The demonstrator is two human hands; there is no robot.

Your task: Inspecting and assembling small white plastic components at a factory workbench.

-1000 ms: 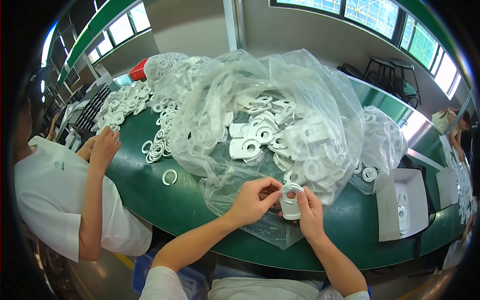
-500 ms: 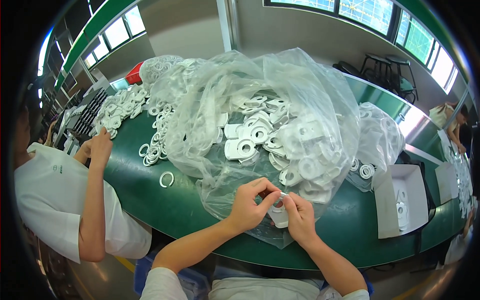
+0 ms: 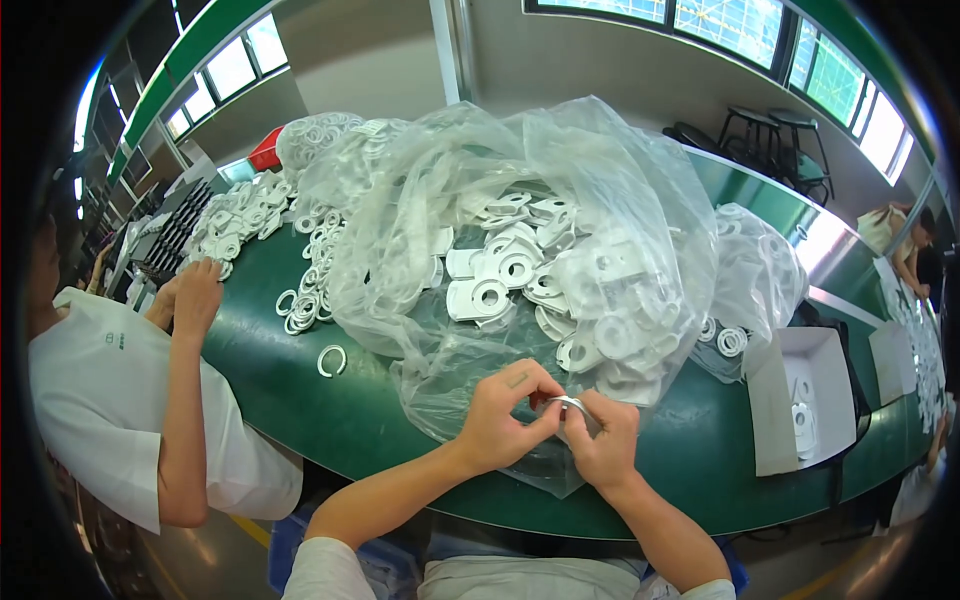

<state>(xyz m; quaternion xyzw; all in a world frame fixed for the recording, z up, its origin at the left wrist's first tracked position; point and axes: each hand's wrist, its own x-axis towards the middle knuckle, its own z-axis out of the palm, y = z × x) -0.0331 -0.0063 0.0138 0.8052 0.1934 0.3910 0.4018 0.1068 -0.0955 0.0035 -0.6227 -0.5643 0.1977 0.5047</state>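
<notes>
Close together over the table's near side, both my hands pinch one white plastic part (image 3: 568, 401). Only its thin curved edge shows; fingers cover the rest. My left hand (image 3: 508, 418) grips its left end between thumb and fingers, and my right hand (image 3: 604, 438) has the right end. Just beyond my hands, a large clear plastic bag (image 3: 400, 350) lies open with a heap of white plastic parts (image 3: 491, 296), each a plate with a round hole. A single white open ring (image 3: 332, 361) lies on the green table to the left of the bag.
White rings (image 3: 303, 312) are piled left of the bag. On the right stand a smaller bag of rings (image 3: 757, 262) and a white box (image 3: 768, 425) with parts inside. A co-worker (image 3: 125, 390) sits at the left, hands at another pile (image 3: 243, 217) on the green table (image 3: 690, 470).
The white part has tipped from showing its flat face to showing its edge. My right hand has turned slightly and moved a little right. The co-worker's hand has shifted slightly.
</notes>
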